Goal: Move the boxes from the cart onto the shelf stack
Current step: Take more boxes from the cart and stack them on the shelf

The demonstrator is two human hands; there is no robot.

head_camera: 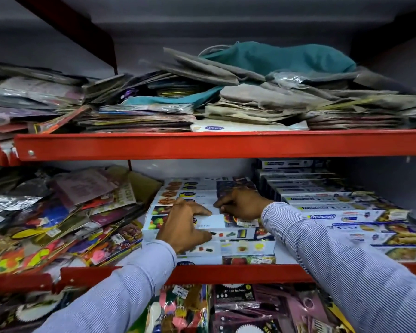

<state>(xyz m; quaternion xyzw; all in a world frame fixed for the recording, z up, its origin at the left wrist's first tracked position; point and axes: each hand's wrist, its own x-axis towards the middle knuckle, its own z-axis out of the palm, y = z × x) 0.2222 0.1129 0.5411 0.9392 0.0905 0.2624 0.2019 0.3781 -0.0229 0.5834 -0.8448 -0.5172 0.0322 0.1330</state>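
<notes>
A stack of long white boxes (209, 246) printed with food pictures lies on the middle red shelf (226, 272). My left hand (183, 224) rests on the stack's top box (209, 221), fingers curled over its front edge. My right hand (240, 204) presses on the same box a little further back and right, fingers bent down on it. Both sleeves are striped light blue. The cart is out of view.
A second stack of Freshwrapp boxes (334, 212) fills the shelf's right side. Loose foil packets (58, 224) crowd the left. The upper shelf (202, 143) holds piles of packets and cloth bags (274, 58). Balloon packs (235, 306) hang below.
</notes>
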